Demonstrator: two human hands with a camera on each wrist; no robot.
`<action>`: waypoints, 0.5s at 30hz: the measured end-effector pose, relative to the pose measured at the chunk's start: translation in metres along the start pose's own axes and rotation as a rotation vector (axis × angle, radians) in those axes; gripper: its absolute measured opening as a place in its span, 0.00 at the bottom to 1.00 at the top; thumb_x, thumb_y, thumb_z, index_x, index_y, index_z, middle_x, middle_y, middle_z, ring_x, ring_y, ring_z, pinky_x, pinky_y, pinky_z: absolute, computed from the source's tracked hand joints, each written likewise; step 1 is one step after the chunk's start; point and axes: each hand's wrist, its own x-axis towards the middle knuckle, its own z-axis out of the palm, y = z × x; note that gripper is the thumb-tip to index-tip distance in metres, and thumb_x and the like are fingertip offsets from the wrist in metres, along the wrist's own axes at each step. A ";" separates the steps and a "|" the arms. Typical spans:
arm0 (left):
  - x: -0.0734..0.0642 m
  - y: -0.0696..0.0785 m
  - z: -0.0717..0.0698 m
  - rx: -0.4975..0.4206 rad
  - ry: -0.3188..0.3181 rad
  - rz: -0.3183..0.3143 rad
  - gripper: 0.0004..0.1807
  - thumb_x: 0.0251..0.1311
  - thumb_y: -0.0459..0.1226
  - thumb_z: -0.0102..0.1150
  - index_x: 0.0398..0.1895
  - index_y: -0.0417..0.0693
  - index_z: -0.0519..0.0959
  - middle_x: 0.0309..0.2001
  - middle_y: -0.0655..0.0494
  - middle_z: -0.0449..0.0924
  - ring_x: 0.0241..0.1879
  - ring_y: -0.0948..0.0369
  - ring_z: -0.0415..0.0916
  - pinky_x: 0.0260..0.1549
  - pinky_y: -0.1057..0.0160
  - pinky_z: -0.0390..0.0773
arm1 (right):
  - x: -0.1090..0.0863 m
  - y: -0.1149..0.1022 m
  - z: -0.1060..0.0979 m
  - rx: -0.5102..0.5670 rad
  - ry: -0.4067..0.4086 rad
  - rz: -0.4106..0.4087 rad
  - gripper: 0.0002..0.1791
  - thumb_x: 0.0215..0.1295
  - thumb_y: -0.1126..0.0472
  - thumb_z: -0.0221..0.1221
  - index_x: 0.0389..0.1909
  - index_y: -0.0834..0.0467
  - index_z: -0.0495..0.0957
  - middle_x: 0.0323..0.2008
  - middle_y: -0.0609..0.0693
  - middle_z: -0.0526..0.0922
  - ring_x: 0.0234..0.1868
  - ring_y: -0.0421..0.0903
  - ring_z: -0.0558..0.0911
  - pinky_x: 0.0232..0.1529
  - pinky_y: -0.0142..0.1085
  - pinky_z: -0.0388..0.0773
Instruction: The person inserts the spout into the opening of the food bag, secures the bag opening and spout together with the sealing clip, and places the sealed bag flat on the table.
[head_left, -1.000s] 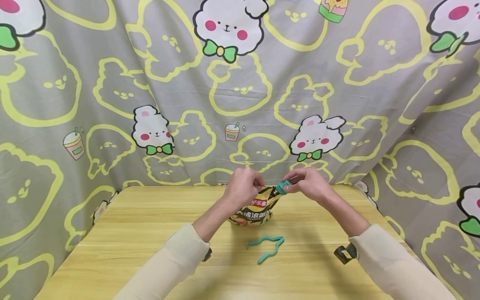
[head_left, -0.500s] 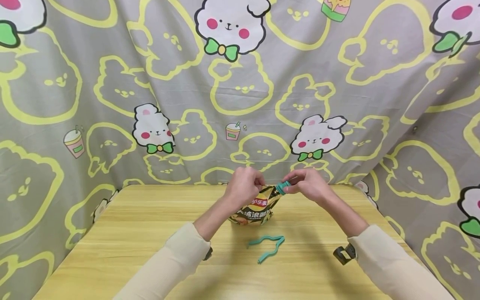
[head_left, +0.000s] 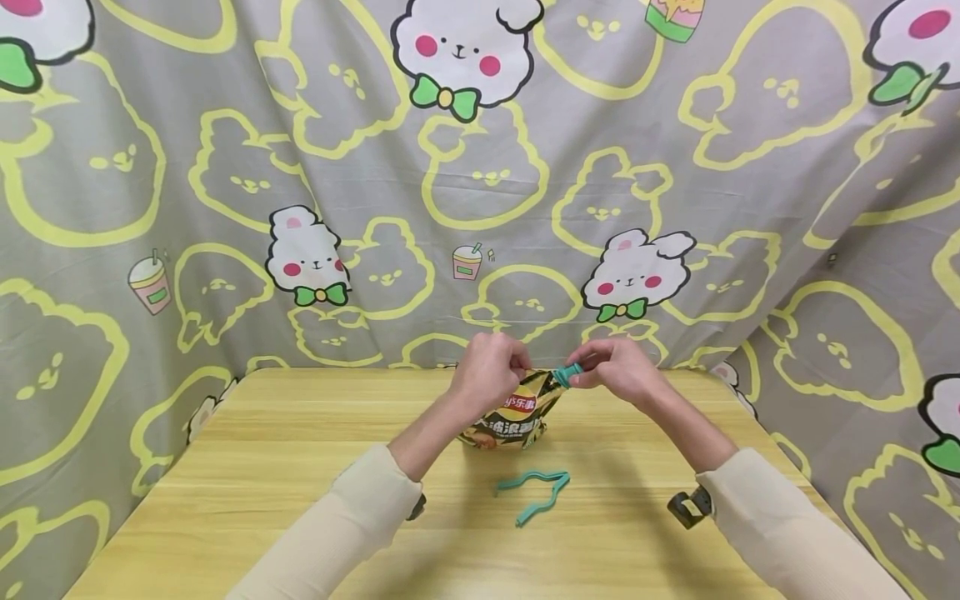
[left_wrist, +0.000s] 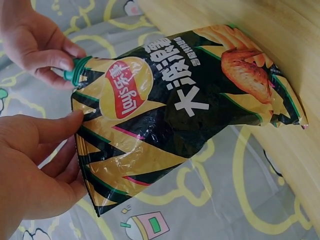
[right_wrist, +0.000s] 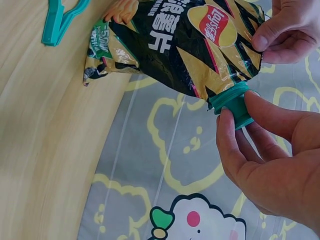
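Note:
A black-and-gold Lay's chip bag [head_left: 510, 421] stands on the table, leaning to one side under the hands. My left hand [head_left: 486, 371] pinches its top edge, thumb on the printed face in the left wrist view. At the bag's upper corner is a ribbed, round teal spout-like piece [right_wrist: 234, 104], its fit on the bag partly hidden by fingers. The thumb and fingers of my right hand [head_left: 622, 367] pinch that piece. In the left wrist view the bag [left_wrist: 150, 110] shows its logo and a chicken wing picture.
A teal hinged clip [head_left: 534, 511], spread in a V, lies on the wooden table [head_left: 315, 467] in front of the bag. Behind the table's far edge hangs a grey curtain [head_left: 510, 200] with cartoon prints. Dark wrist mounts show at both sleeves.
Both hands and the bag stay almost in place. The teal piece at the bag's corner has turned slightly in the right hand's fingers. The clip lies still.

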 end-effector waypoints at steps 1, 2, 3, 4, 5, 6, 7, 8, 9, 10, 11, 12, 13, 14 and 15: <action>0.000 0.000 0.000 0.000 0.000 -0.002 0.10 0.56 0.24 0.66 0.27 0.46 0.90 0.27 0.57 0.88 0.30 0.61 0.84 0.32 0.65 0.83 | 0.000 0.000 0.000 -0.001 -0.002 -0.007 0.14 0.60 0.66 0.70 0.47 0.64 0.85 0.40 0.57 0.89 0.39 0.45 0.85 0.50 0.42 0.79; 0.000 0.000 0.000 -0.001 -0.001 -0.004 0.10 0.56 0.24 0.66 0.27 0.46 0.90 0.27 0.57 0.88 0.30 0.61 0.84 0.32 0.65 0.83 | 0.000 0.000 0.000 0.001 -0.003 -0.008 0.14 0.60 0.66 0.70 0.47 0.64 0.85 0.40 0.57 0.89 0.39 0.45 0.85 0.50 0.42 0.79; 0.000 0.000 0.000 -0.002 -0.002 -0.006 0.10 0.57 0.24 0.66 0.27 0.46 0.90 0.27 0.57 0.88 0.30 0.61 0.84 0.32 0.65 0.83 | 0.000 0.000 0.000 0.003 -0.003 -0.010 0.14 0.60 0.66 0.70 0.47 0.64 0.85 0.40 0.57 0.89 0.39 0.45 0.85 0.49 0.42 0.79; 0.000 0.000 0.000 -0.005 -0.003 -0.008 0.09 0.57 0.24 0.66 0.27 0.46 0.90 0.27 0.57 0.88 0.30 0.61 0.84 0.32 0.65 0.83 | -0.001 0.000 0.001 0.005 -0.004 -0.012 0.14 0.60 0.66 0.70 0.47 0.64 0.85 0.40 0.57 0.89 0.39 0.45 0.85 0.49 0.41 0.79; 0.000 0.000 0.000 -0.006 -0.005 -0.010 0.09 0.57 0.24 0.66 0.27 0.46 0.90 0.27 0.56 0.88 0.30 0.61 0.84 0.32 0.65 0.83 | 0.000 -0.001 0.001 0.005 -0.006 -0.014 0.14 0.60 0.66 0.70 0.47 0.64 0.85 0.40 0.57 0.89 0.38 0.45 0.85 0.48 0.40 0.79; 0.000 0.000 0.000 -0.008 -0.006 -0.011 0.09 0.57 0.24 0.66 0.27 0.46 0.90 0.27 0.56 0.88 0.30 0.61 0.84 0.32 0.65 0.83 | 0.000 -0.001 0.001 0.003 -0.007 -0.017 0.14 0.60 0.66 0.70 0.46 0.64 0.85 0.39 0.57 0.89 0.38 0.45 0.85 0.48 0.40 0.79; 0.000 0.000 0.000 -0.008 -0.006 -0.011 0.09 0.56 0.24 0.66 0.27 0.46 0.90 0.27 0.57 0.88 0.30 0.61 0.84 0.32 0.65 0.83 | 0.000 -0.001 0.001 0.004 -0.010 -0.020 0.14 0.60 0.66 0.70 0.46 0.64 0.85 0.39 0.57 0.88 0.38 0.44 0.85 0.47 0.39 0.79; 0.001 0.000 0.000 -0.009 -0.006 -0.012 0.09 0.56 0.24 0.66 0.27 0.46 0.90 0.27 0.57 0.88 0.30 0.61 0.84 0.32 0.65 0.83 | 0.000 -0.001 0.002 0.003 -0.012 -0.023 0.14 0.59 0.67 0.70 0.46 0.64 0.85 0.39 0.56 0.88 0.38 0.44 0.85 0.46 0.38 0.79; 0.001 0.000 0.000 -0.010 -0.006 -0.012 0.09 0.56 0.24 0.66 0.27 0.46 0.90 0.27 0.57 0.88 0.30 0.61 0.84 0.32 0.66 0.83 | 0.000 -0.001 0.002 0.003 -0.013 -0.026 0.13 0.59 0.67 0.70 0.46 0.64 0.85 0.39 0.56 0.88 0.38 0.44 0.85 0.46 0.37 0.79; 0.001 0.000 0.000 -0.011 -0.005 -0.012 0.10 0.56 0.24 0.66 0.27 0.46 0.90 0.27 0.57 0.88 0.30 0.61 0.84 0.32 0.66 0.83 | 0.000 -0.001 0.002 0.001 -0.015 -0.030 0.13 0.59 0.68 0.70 0.45 0.64 0.85 0.38 0.56 0.88 0.37 0.44 0.85 0.45 0.37 0.79; 0.001 0.000 0.000 -0.011 -0.004 -0.012 0.10 0.56 0.24 0.66 0.27 0.46 0.90 0.27 0.57 0.88 0.30 0.62 0.84 0.31 0.66 0.82 | 0.001 -0.001 0.003 0.000 -0.016 -0.033 0.13 0.59 0.68 0.70 0.45 0.65 0.85 0.38 0.56 0.88 0.37 0.44 0.84 0.45 0.36 0.80; 0.000 0.000 0.000 -0.012 -0.003 -0.011 0.10 0.56 0.24 0.66 0.27 0.47 0.90 0.27 0.57 0.88 0.29 0.62 0.84 0.31 0.66 0.82 | 0.001 0.000 0.003 -0.003 -0.016 -0.036 0.13 0.58 0.68 0.70 0.44 0.65 0.85 0.37 0.56 0.88 0.37 0.44 0.84 0.44 0.36 0.80; 0.000 0.000 0.000 -0.013 -0.003 -0.011 0.10 0.56 0.24 0.66 0.27 0.47 0.90 0.27 0.57 0.88 0.29 0.62 0.84 0.31 0.66 0.82 | 0.002 0.000 0.003 -0.002 -0.016 -0.036 0.12 0.58 0.69 0.70 0.44 0.65 0.85 0.37 0.56 0.88 0.36 0.44 0.84 0.44 0.36 0.80; 0.000 0.000 0.000 -0.014 -0.002 -0.009 0.10 0.56 0.24 0.66 0.27 0.47 0.90 0.27 0.57 0.88 0.29 0.62 0.84 0.31 0.66 0.82 | 0.003 0.000 0.004 -0.006 -0.015 -0.037 0.12 0.58 0.69 0.70 0.44 0.65 0.85 0.37 0.56 0.88 0.36 0.44 0.84 0.44 0.36 0.80; 0.000 0.000 0.000 -0.014 0.000 -0.007 0.10 0.56 0.24 0.65 0.27 0.47 0.90 0.27 0.57 0.88 0.29 0.62 0.83 0.31 0.66 0.82 | 0.003 0.001 0.004 -0.008 -0.013 -0.036 0.12 0.58 0.69 0.70 0.43 0.65 0.85 0.37 0.55 0.88 0.36 0.44 0.84 0.44 0.36 0.80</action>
